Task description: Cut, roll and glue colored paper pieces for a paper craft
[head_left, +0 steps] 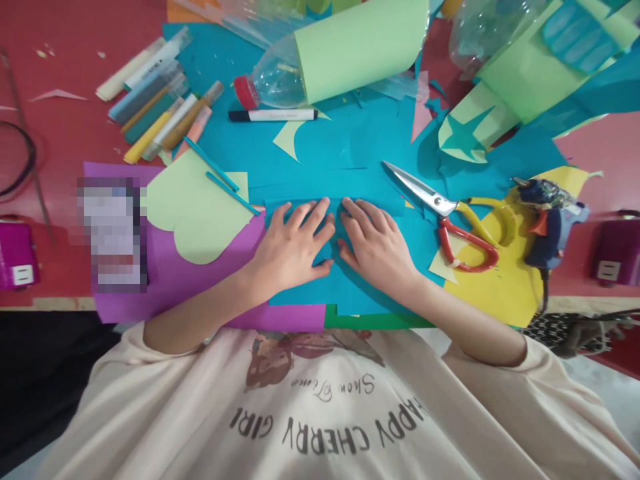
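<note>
Nearest the camera: shirt [320, 393], pale, lettered, at the near edge of the red table [65, 147]. At centre, directly ahead of it: blue paper [360, 297], lying flat beneath both palms. Shows a narrow band [393, 207] along the far side, by the fingertips; cannot tell from this view: fold or separate strip.

Left hand [293, 240]: palm down, fingers spread, thumb out to the side. Right hand [377, 237]: palm down, fingers closer together, thumb apart. No grip in either; apparently pressing or smoothing.

Progress, as judged: blue paper laid out and held flat, band roughly lined up. No finished outline visible on it, no sign of glue; so shaping and fixing apparently undone. Done elsewhere: bottle [283, 80] on its side, already in a pale-green wrap [360, 50]; star [469, 133] already on a green piece at far right.

Outward, left: green cutout [200, 220] with scalloped edge, partly over purple sheet [220, 250], two thin blue strips [213, 165] across it. Farther left: phone [117, 233]; beyond, markers [155, 100] in a loose row. Right: scissors [437, 202], blades pointing away and leftward, handles partly over yellow paper [500, 287]; glue gun [547, 237] farther right. Far middle: pen [280, 115], just nearside of the bottle.
</note>
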`<state>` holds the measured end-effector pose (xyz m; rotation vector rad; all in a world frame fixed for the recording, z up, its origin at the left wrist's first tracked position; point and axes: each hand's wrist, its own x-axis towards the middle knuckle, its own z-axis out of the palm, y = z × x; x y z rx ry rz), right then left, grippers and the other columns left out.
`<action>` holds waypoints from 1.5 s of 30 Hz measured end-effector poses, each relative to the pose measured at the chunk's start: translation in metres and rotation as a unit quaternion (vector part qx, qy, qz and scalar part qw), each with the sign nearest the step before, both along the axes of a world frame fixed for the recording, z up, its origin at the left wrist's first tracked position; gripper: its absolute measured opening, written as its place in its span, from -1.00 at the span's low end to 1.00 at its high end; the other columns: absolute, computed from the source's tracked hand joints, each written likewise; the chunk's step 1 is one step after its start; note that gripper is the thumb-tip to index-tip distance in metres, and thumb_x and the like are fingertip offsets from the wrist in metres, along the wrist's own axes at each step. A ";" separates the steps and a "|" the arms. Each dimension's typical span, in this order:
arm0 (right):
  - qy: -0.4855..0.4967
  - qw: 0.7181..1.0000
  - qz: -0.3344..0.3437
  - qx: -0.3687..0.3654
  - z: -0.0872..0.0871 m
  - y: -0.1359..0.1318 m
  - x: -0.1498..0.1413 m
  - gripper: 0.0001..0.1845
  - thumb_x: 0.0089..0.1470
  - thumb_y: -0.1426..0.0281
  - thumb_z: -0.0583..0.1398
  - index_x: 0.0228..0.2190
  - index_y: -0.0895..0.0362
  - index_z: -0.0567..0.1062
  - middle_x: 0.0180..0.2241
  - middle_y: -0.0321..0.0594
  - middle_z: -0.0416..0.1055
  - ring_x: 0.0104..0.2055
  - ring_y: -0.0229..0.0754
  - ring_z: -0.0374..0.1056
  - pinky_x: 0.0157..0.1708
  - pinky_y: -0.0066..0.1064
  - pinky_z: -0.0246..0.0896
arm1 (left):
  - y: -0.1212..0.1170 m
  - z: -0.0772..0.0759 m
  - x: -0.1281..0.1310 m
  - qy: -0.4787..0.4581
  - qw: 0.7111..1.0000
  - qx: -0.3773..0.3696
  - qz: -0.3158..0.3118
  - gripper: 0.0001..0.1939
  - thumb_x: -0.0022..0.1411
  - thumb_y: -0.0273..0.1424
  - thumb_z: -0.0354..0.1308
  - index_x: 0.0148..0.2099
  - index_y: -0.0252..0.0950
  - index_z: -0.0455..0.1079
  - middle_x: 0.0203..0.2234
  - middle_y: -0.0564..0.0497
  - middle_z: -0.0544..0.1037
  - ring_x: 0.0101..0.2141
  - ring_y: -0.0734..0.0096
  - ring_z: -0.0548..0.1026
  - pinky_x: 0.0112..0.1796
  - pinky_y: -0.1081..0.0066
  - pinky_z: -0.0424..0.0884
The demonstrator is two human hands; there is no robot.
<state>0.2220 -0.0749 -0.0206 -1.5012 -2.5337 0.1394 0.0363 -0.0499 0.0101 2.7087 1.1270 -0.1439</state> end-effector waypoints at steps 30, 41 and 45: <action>-0.079 0.995 0.036 0.047 0.020 0.011 0.000 -0.77 0.19 0.54 0.02 -0.29 0.21 0.49 0.11 0.00 0.46 -0.08 0.04 0.34 -0.20 -0.19 0.14 | 0.003 0.008 -0.014 -0.024 0.999 0.027 0.029 -0.48 0.36 -0.14 -0.04 0.18 -0.37 0.38 0.23 -0.28 0.35 0.14 -0.17 0.35 0.03 -0.16 0.30; -0.069 0.997 0.029 0.023 0.022 0.011 0.007 -0.77 0.20 0.51 0.03 -0.30 0.21 0.50 0.11 0.05 0.46 -0.05 0.07 0.34 -0.21 -0.17 0.18 | 0.000 0.007 -0.035 -0.057 0.994 0.024 0.088 -0.46 0.32 -0.07 0.01 0.19 -0.28 0.39 0.21 -0.24 0.39 0.12 -0.22 0.36 0.05 -0.25 0.25; -0.067 0.998 0.002 0.019 0.022 0.010 0.015 -0.76 0.21 0.49 0.02 -0.29 0.19 0.50 0.09 0.04 0.47 -0.03 0.07 0.34 -0.15 -0.13 0.20 | -0.001 0.007 -0.041 -0.067 0.993 0.027 0.097 -0.45 0.29 -0.05 0.05 0.16 -0.31 0.41 0.19 -0.26 0.41 0.11 -0.26 0.39 0.03 -0.23 0.26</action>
